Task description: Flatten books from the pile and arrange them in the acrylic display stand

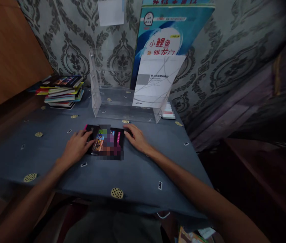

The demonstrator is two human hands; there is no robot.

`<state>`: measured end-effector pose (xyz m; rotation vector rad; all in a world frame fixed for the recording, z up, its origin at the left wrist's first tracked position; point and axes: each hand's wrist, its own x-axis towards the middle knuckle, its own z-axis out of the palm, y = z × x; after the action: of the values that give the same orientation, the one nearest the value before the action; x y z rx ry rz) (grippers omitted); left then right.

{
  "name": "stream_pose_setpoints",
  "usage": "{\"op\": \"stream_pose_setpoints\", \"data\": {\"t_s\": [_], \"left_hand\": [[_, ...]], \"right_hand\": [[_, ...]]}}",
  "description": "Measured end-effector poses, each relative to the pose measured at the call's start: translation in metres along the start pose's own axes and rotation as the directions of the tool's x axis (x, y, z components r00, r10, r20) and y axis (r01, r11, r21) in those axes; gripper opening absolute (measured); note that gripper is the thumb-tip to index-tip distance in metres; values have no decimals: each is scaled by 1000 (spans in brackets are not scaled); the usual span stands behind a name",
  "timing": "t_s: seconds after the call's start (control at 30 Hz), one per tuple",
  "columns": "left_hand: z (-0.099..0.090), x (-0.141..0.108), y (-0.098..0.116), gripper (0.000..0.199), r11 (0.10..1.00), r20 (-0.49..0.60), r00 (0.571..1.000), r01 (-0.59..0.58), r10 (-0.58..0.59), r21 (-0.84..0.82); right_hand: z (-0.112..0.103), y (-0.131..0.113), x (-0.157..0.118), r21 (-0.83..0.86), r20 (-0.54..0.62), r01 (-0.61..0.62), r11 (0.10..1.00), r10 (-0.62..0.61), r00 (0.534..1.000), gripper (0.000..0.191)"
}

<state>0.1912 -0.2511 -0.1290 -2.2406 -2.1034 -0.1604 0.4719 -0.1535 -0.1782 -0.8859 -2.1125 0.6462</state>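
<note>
On the blue worktop (143,175) I count two hands and, lying flat between them, one dark book (102,140) with a colourful, partly pixelated cover. My left hand (75,146) has its fingers open and loosely spread, resting over the book's left edge. My right hand (137,138) is also open, a narrow gap between thumb and forefinger, at the upper right corner; firm contact there I cannot tell. Neither hand grips anything. Behind the book stands one clear stand (96,91), bearing one white booklet (155,82) at its right end. One teal picture book (166,30) rises behind that booklet. One book pile (63,91) sits at far left, its volumes too tightly overlapped to count.
</note>
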Motion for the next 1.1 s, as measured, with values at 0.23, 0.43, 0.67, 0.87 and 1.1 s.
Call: {"op": "stream_pose_setpoints", "data": {"t_s": [0.23,0.43,0.67,0.87,1.1], "left_hand": [[7,14,61,38,981,29,981,-192,193,-33],[8,50,44,30,985,-42,999,-33,26,-169],[32,104,-11,62,960,-229,949,167,-218,-225],[42,129,-14,32,965,-112,979,145,-173,-220],[44,137,-18,34,958,-107,971,188,-215,-215]], "right_hand": [[-23,6,-20,-67,-33,-59,996,57,998,26],[-50,32,-20,-127,-328,-316,940,261,908,16],[-73,76,-8,-35,-659,-505,862,360,661,39],[-71,84,-2,-39,-518,-495,868,406,753,44],[-69,88,-6,36,-518,-482,875,429,740,49]]}}
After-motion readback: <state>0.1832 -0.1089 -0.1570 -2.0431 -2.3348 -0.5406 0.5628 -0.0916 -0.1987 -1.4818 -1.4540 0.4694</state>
